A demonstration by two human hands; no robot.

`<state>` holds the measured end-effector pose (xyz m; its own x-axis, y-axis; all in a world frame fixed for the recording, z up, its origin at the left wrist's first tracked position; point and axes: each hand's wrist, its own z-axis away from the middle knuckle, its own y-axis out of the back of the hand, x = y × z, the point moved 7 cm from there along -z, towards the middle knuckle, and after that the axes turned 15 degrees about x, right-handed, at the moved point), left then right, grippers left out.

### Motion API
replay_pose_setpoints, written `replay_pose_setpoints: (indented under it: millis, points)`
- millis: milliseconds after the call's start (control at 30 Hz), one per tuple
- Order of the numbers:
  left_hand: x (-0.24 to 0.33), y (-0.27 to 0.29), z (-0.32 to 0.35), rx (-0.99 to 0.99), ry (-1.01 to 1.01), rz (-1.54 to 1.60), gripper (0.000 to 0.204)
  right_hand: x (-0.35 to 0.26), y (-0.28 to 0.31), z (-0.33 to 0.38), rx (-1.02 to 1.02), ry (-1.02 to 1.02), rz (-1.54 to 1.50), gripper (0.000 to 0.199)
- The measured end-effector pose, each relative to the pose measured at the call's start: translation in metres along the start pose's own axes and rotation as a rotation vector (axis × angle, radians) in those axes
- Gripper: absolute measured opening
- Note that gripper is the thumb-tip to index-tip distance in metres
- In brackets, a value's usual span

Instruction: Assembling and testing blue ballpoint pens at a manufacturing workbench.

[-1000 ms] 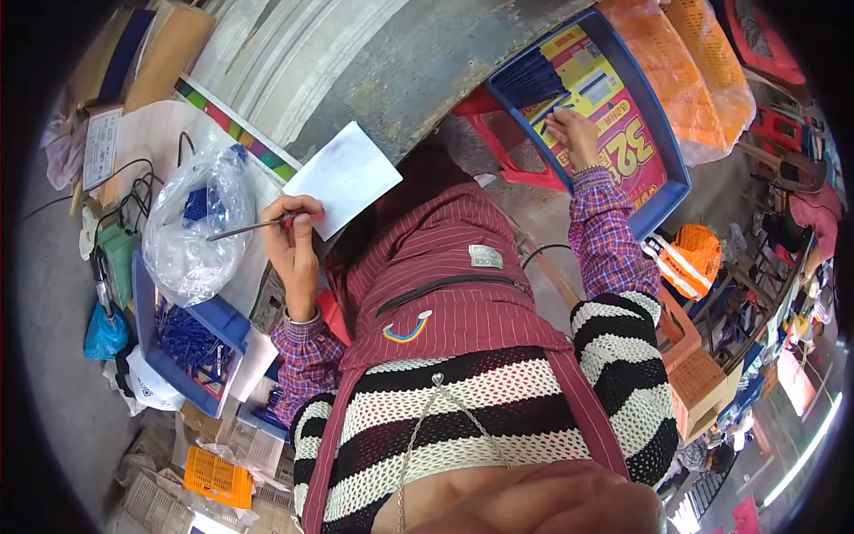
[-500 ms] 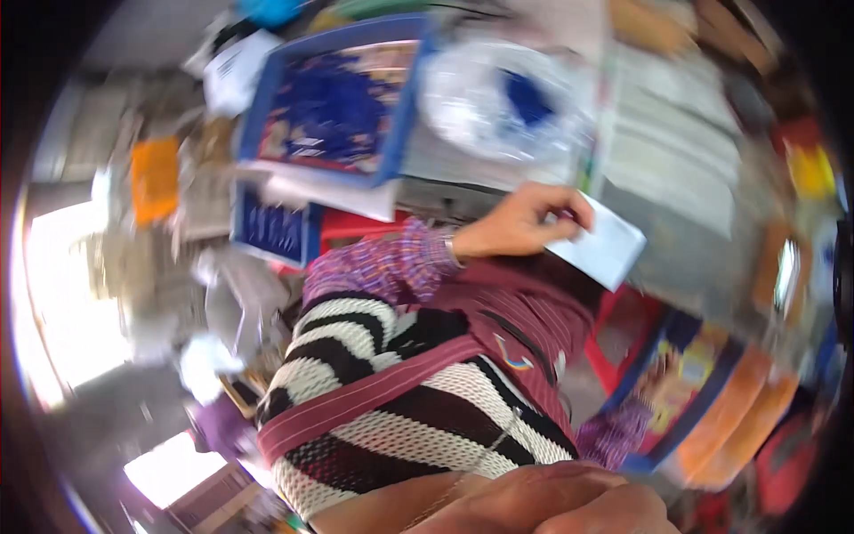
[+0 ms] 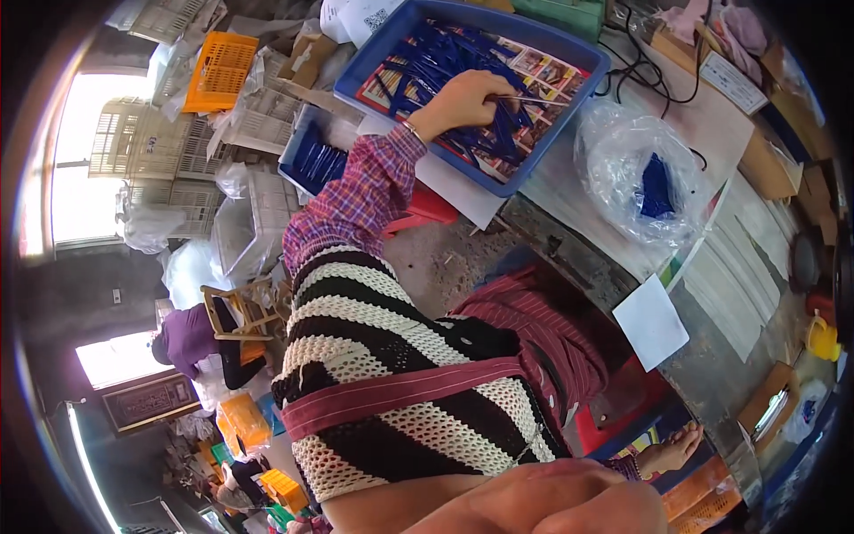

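My left hand [image 3: 467, 100] reaches into a blue tray [image 3: 391, 116] lined with printed paper. Its fingers are curled onto the heap of thin dark-blue sticks [image 3: 436, 67] there; some sticks show just under the fingertips. Low on the right, my right hand [image 3: 672, 451] hangs with loosely bent fingers and nothing visible in it, near an orange crate [image 3: 698, 494]. A white sheet of paper [image 3: 651, 322] lies at the table's near edge. Beyond it, a clear plastic bag [image 3: 614, 169] contains a bundle of blue pieces [image 3: 657, 187].
A smaller blue bin [image 3: 311, 160] of blue sticks stands left of the tray. Black cables [image 3: 645, 67] curl behind the bag. Pale strips [image 3: 734, 267] lie on the table to the right. At far left are stacked crates [image 3: 151, 151] and another person [image 3: 191, 338] by a wooden chair [image 3: 236, 307].
My left hand has left the white paper and moved into the blue tray. The paper now lies by itself at the table edge. My right hand has come into view, and the whole view has shifted.
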<state>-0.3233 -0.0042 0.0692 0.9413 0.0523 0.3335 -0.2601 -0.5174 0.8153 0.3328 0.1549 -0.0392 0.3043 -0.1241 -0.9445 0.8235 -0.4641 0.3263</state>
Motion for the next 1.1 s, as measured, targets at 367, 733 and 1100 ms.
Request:
replay_pose_setpoints:
  millis: [367, 733, 1100]
  points:
    - [-0.026, -0.027, 0.020, -0.270, 0.056, -0.073, 0.042, -0.078, -0.061, 0.089, -0.165, 0.010, -0.112, 0.024]
    - [-0.022, -0.032, 0.026, -0.160, 0.005, -0.161, 0.026, -0.066, -0.099, 0.140, -0.472, 0.113, -0.074, 0.021]
    - [-0.006, 0.017, 0.012, 0.384, 0.151, 0.062, 0.017, -0.065, -0.107, 0.154, -0.584, 0.029, -0.108, 0.021]
